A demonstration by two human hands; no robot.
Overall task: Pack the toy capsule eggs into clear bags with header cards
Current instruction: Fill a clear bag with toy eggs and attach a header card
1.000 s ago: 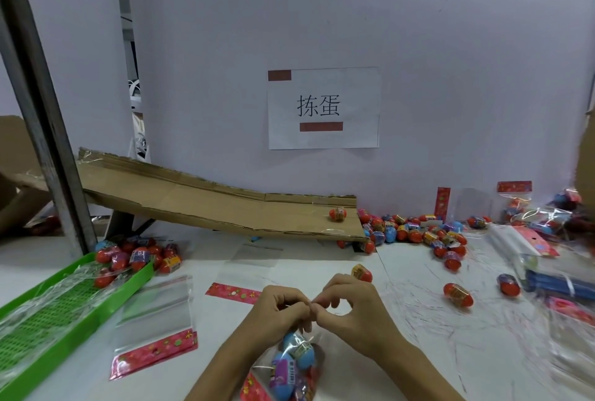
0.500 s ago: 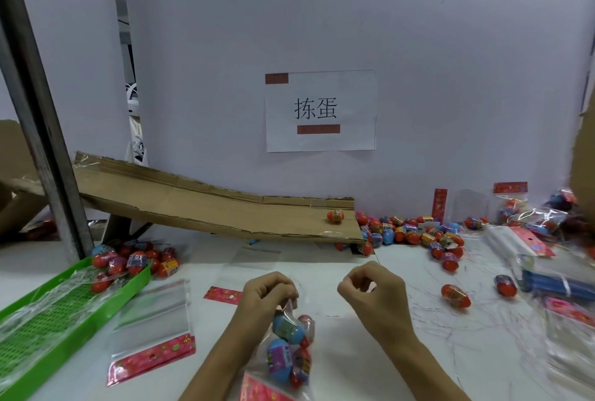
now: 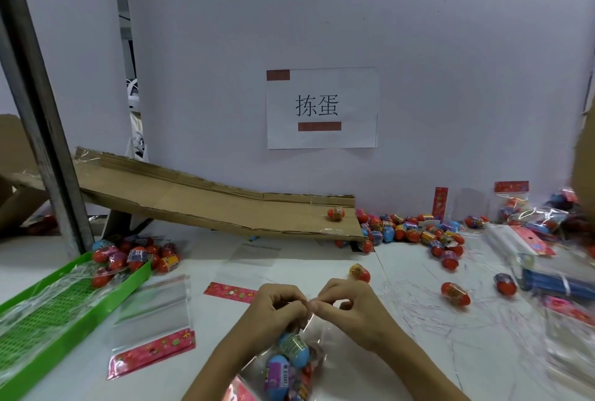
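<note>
A clear bag [image 3: 291, 365] with several blue and red capsule eggs and a red header card hangs low in the middle of the view. My left hand [image 3: 280, 307] and my right hand [image 3: 346, 302] meet above it, and both pinch the bag's top edge between fingertips. An empty clear bag with a red header card [image 3: 154, 320] lies flat to the left. A heap of loose capsule eggs [image 3: 409, 231] sits at the foot of a cardboard ramp [image 3: 199, 201]. Single eggs [image 3: 455, 293] lie on the table to the right.
A green plastic tray [image 3: 64, 313] lies at the left, with a bag of eggs [image 3: 135, 255] at its far end. A metal post [image 3: 42, 130] rises on the left. Packed bags and stacked empty bags [image 3: 534, 226] crowd the right side. A paper sign [image 3: 322, 107] hangs on the wall.
Half a second ago my hands were apart, with only the left holding the bag. Now the right hand has come back to the bag's top and both pinch it.
</note>
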